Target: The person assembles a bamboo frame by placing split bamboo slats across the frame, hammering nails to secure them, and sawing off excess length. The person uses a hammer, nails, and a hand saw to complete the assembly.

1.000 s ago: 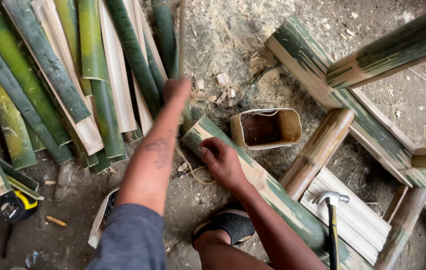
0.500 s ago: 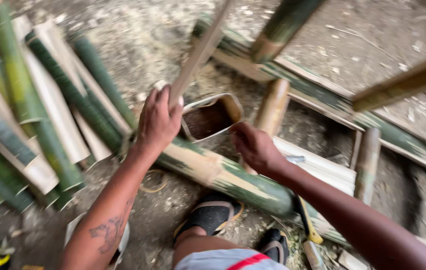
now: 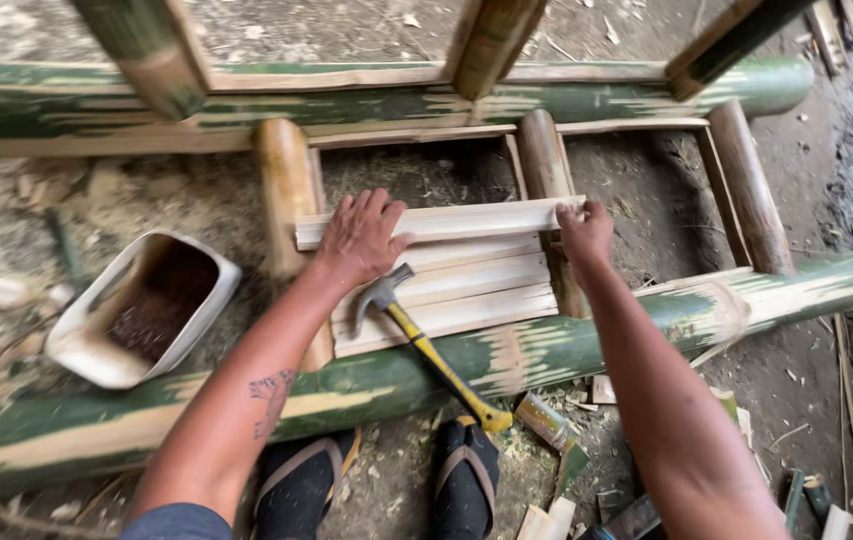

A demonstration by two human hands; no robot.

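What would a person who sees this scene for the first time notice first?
Most striking are the two bare hands pressing a pale split bamboo slat across a frame: the left hand on its left part, the right hand at its right end. A hammer with a yellow handle lies slanted on the slats below, its handle crossing the thick green bamboo pole in front. To the left stands a cut white container with dark contents.
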